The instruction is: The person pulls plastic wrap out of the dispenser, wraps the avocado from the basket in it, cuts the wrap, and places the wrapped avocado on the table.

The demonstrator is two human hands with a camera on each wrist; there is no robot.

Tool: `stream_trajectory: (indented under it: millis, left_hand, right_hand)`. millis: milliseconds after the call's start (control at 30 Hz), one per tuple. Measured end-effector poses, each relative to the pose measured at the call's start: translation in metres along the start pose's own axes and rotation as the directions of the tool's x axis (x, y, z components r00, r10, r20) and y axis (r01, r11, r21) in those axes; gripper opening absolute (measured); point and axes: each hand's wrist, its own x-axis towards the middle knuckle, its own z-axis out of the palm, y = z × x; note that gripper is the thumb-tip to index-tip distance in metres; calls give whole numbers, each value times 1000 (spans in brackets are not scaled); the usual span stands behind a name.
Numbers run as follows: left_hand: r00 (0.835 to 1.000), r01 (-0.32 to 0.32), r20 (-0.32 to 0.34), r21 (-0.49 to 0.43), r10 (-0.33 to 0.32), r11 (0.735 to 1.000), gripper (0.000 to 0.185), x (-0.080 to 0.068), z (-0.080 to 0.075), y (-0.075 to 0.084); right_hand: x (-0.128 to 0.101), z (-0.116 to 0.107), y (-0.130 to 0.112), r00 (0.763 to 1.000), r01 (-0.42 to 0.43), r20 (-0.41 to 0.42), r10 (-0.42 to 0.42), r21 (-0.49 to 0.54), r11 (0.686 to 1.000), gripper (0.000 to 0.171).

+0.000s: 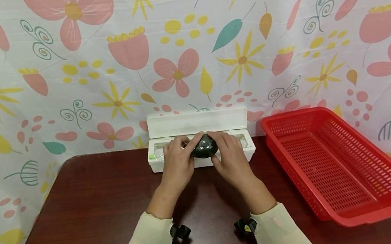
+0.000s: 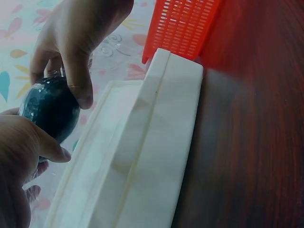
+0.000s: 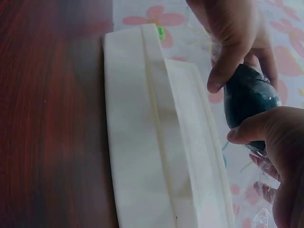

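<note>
Both hands hold a dark, glossy oval thing (image 1: 205, 147), like an avocado in shape, with clear plastic film (image 3: 262, 151) clinging round it. The left hand (image 1: 178, 162) grips its left side, thumb on top. From the other side, the right hand (image 1: 231, 157) grips it with curled fingers and thumb. Just beyond and beneath them stands a long white box (image 1: 157, 167), its lid (image 1: 197, 122) raised against the backdrop. Film shows in the box opening, which looks like a cling film dispenser. In the wrist views the oval thing is held above the box.
A red perforated plastic basket (image 1: 302, 173) stands on the right of the dark wooden table (image 1: 93, 219). Behind the table hangs a flowered cloth (image 1: 171, 29), close to the back of the box. A small green tag (image 1: 152, 157) is on the box's left end.
</note>
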Motion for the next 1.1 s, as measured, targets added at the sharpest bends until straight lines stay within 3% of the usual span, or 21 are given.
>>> stream_trajectory:
  millis: [500, 1100]
  left_hand:
    - [999, -20, -42, -21, 19, 1000, 82, 4, -11, 5]
    - [994, -48, -96, -37, 45, 998, 74, 8, -23, 16]
  right_hand:
    - [3, -5, -5, 994, 55, -89, -56, -12, 998, 71]
    - [7, -20, -13, 991, 70, -115, -72, -22, 997, 71]
